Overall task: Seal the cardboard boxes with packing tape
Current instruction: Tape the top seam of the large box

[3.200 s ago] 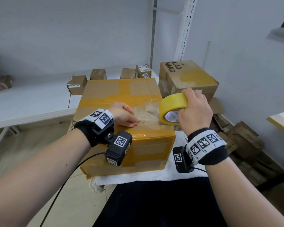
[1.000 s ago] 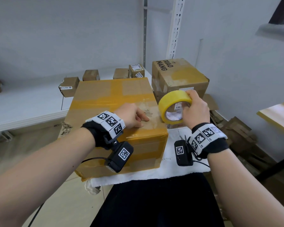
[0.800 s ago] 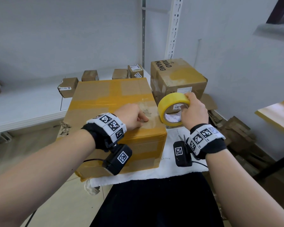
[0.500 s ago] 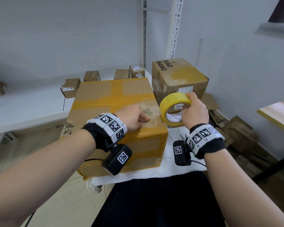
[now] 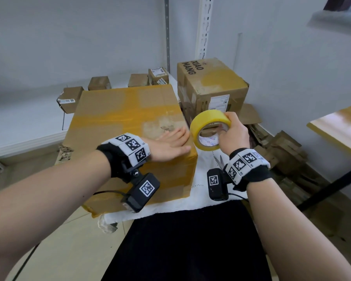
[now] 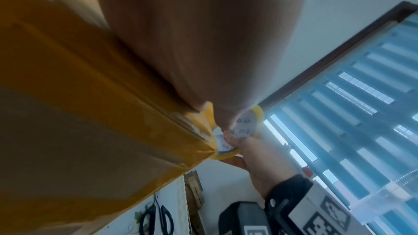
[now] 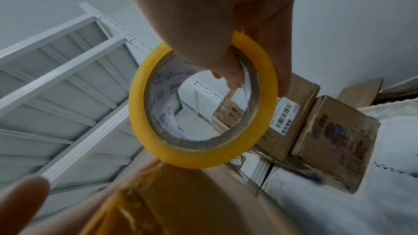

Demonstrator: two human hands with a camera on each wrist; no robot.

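Nearest: a white cloth [image 5: 193, 196] is spread on the surface under the big cardboard box [image 5: 118, 118], and scissors [image 6: 156, 216] lie on it just beside the box's near right corner.

The left hand [image 5: 168, 145] is laid flat, fingers straight, on the box top at its right edge, holding nothing. The right hand [image 5: 232, 132] is curled round the yellow tape roll [image 5: 208, 128], thumb inside the core, held upright just off the box's right edge. The box top and near side are already crossed by yellow tape bands.

Step in hand, as judged: a strip is being pressed down at the right edge while the roll is held off the corner. Whether the tape is joined to the roll cannot be told; the left wrist view is blurred there. Next move calls for tension kept on the roll, the strip run down the right side, then a cut with the scissors.

Farther right: a second box [image 5: 211, 88], printed "XIAO MANG", with a white shipping label too small to read. Core printing is illegible. Small boxes [image 5: 71, 96] are set on the white shelf [image 5: 18, 126] beyond.
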